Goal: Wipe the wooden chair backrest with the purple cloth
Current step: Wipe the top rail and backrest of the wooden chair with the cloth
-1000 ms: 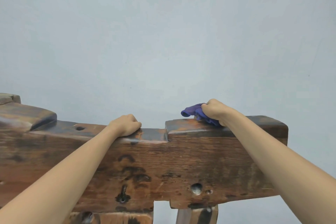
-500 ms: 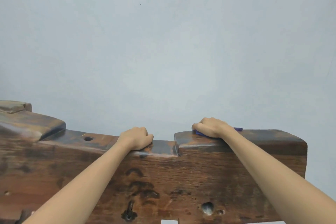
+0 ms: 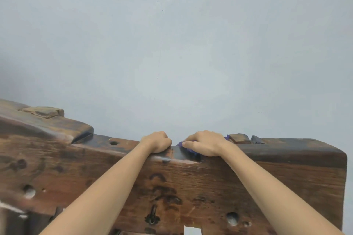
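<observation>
Head view: the right hand [image 3: 205, 143] presses a purple cloth [image 3: 188, 149] onto the top edge of the wooden backrest [image 3: 191, 183], its grip curled over the cloth so only small bunched folds show beneath the fingers and by the wrist. Just beside it, the left hand [image 3: 155, 142] grips the same top edge, fingers curled over the far side. The backrest is a thick, dark brown plank, worn and stained, with round holes, a small metal hook [image 3: 152, 215] low on its face, and raised blocks on top. No writing is readable. A plain pale wall [image 3: 172, 44] stands behind.
</observation>
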{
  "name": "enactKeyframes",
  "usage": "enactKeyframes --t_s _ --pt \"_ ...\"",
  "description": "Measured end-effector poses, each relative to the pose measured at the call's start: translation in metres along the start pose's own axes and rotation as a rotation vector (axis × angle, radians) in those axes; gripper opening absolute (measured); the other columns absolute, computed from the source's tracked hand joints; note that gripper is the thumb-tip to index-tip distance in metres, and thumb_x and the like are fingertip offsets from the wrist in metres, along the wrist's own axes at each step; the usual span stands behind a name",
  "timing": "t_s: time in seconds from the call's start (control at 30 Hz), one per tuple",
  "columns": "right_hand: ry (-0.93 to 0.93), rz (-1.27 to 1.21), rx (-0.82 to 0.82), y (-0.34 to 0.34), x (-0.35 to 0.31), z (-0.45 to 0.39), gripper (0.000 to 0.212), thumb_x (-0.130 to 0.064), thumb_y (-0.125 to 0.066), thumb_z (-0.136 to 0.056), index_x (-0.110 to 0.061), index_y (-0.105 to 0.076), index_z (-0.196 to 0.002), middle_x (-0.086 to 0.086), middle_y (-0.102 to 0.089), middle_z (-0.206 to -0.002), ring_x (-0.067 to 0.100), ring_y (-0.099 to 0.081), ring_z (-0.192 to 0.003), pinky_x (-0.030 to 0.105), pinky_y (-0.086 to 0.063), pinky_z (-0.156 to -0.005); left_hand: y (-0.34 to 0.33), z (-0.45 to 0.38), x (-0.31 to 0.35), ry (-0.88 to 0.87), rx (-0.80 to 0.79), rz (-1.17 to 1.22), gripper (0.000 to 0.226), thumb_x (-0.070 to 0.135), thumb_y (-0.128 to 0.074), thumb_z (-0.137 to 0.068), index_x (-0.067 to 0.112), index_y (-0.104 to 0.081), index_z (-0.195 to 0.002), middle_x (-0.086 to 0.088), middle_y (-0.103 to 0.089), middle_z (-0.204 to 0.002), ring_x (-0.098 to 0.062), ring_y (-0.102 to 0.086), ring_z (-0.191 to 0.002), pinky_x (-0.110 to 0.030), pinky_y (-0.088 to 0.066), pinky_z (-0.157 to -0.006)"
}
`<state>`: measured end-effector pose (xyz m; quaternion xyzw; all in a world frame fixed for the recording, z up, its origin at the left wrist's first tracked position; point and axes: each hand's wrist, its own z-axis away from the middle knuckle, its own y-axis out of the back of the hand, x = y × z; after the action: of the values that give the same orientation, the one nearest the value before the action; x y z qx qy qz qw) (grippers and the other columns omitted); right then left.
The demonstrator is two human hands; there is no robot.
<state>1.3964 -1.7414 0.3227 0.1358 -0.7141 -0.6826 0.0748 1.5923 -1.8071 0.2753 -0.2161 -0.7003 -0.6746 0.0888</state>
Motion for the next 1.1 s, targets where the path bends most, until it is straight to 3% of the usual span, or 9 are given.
enactKeyframes --t_s 0.13,0.23,0.4,0.6,0.7,0.8,0.9,0.97,1.1 --pt "0.120 0.156 0.192 -0.020 -0.010 0.032 0.047 -0.053 -0.037 -0.098 -0.046 -0.060 -0.138 -0.011 -0.061 -0.146 0.023 -0.056 -0.132 0.043 -0.050 -0.095 0.003 0.005 -0.003 -0.041 0.028 0.100 0.027 0.023 -0.045 -0.090 0.010 -0.055 -0.068 -0.022 -0.069 -0.105 -0.039 -0.062 -0.102 -0.039 -0.047 -0.086" --pt "0.109 0.171 0.229 -0.026 -0.019 0.042 0.047 -0.050 -0.027 -0.105 -0.043 -0.061 -0.137 -0.012 -0.059 -0.148 0.022 -0.057 -0.132 0.043 -0.051 -0.095 0.008 0.017 -0.006 -0.095 0.026 0.156 0.029 0.019 -0.046 -0.092 0.004 -0.068 -0.081 -0.016 -0.071 -0.096 -0.033 -0.061 -0.091 -0.036 -0.048 -0.082" --pt "0.080 0.129 0.158 -0.024 -0.029 0.026 0.050 -0.060 -0.017 -0.104 -0.041 -0.063 -0.110 -0.005 -0.075 -0.111 0.027 -0.064 -0.102 0.040 -0.041 -0.074 0.012 0.037 -0.019 -0.217 -0.083 -0.052 0.038 0.034 -0.035 -0.104 0.021 -0.063 -0.126 -0.006 -0.063 -0.136 -0.029 -0.055 -0.125 -0.038 -0.041 -0.105" --pt "0.040 -0.036 0.055 -0.035 -0.053 -0.011 0.059 -0.064 -0.022 -0.102 -0.039 -0.038 -0.153 -0.010 -0.043 -0.161 0.025 -0.046 -0.143 0.045 -0.038 -0.100 0.048 0.067 -0.068 -0.281 -0.051 -0.386 0.053 0.054 -0.020 -0.104 0.035 -0.040 -0.150 -0.004 -0.054 -0.148 -0.027 -0.048 -0.136 -0.044 -0.037 -0.112" --pt "0.043 -0.173 0.027 -0.046 -0.077 -0.035 0.060 -0.071 -0.034 -0.096 -0.034 -0.052 -0.139 -0.002 -0.054 -0.145 0.025 -0.054 -0.129 0.043 -0.044 -0.102 0.088 0.088 -0.141 -0.244 0.032 -0.642 0.063 0.060 -0.007 -0.099 0.039 -0.038 -0.150 0.001 -0.054 -0.148 -0.027 -0.049 -0.136 -0.043 -0.043 -0.104" --pt "-0.041 -0.146 0.031 -0.054 -0.093 -0.058 0.066 -0.082 -0.036 -0.080 -0.029 -0.064 -0.109 -0.004 -0.068 -0.112 0.023 -0.063 -0.103 0.039 -0.048 -0.087 0.124 0.113 -0.212 -0.269 0.126 -0.785 0.062 0.063 -0.003 -0.097 0.050 -0.031 -0.150 0.014 -0.038 -0.159 -0.017 -0.035 -0.147 -0.042 -0.035 -0.112" --pt "-0.121 -0.134 0.002 -0.053 -0.104 -0.087 0.066 -0.081 -0.035 -0.077 -0.023 -0.065 -0.082 -0.007 -0.070 -0.093 0.020 -0.065 -0.091 0.036 -0.045 -0.079 0.164 0.136 -0.278 -0.186 0.212 -0.682 0.055 0.068 0.004 -0.094 0.066 -0.012 -0.147 0.025 -0.020 -0.164 -0.005 -0.017 -0.154 -0.039 -0.027 -0.121" --pt "-0.163 -0.153 -0.074 -0.053 -0.117 -0.106 0.062 -0.079 -0.036 -0.079 -0.024 -0.064 -0.077 -0.006 -0.068 -0.096 0.022 -0.064 -0.096 0.038 -0.045 -0.086 0.183 0.146 -0.316 -0.151 0.236 -0.630 0.055 0.067 0.006 -0.095 0.065 -0.011 -0.148 0.031 -0.009 -0.163 -0.003 -0.006 -0.155 -0.038 -0.019 -0.125" --pt "-0.157 -0.303 -0.243 -0.060 -0.151 -0.145 0.058 -0.070 -0.036 -0.089 -0.024 -0.071 -0.087 -0.003 -0.068 -0.093 0.027 -0.066 -0.101 0.042 -0.045 -0.102 0.174 0.137 -0.341 -0.208 0.534 -0.645 0.056 0.056 -0.016 -0.102 0.043 -0.045 -0.148 0.013 -0.043 -0.156 -0.011 -0.042 -0.144 -0.036 -0.037 -0.112"
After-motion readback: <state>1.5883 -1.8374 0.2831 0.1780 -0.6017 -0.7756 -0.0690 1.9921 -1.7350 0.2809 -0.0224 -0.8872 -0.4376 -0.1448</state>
